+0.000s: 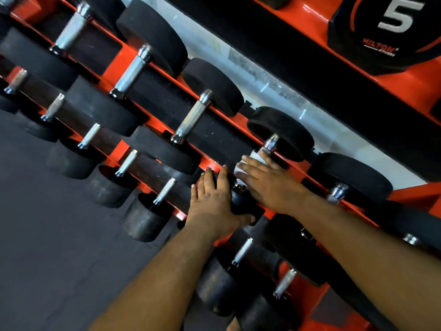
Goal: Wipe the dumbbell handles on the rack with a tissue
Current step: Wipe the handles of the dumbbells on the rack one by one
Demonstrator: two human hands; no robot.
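Knurled chrome handle [267,149] wrapped in white tissue [254,158].
Right hand [267,182] grips the tissue; left hand [212,201] clasps the matte black rubber head [241,201] beside it.

1. A big white "5" stands on the black weight plate [391,32] at the top right.
2. Under that number, red lettering reads "HILTON", with a smaller white word beneath it, seemingly "FITNESS", though it is blurred.
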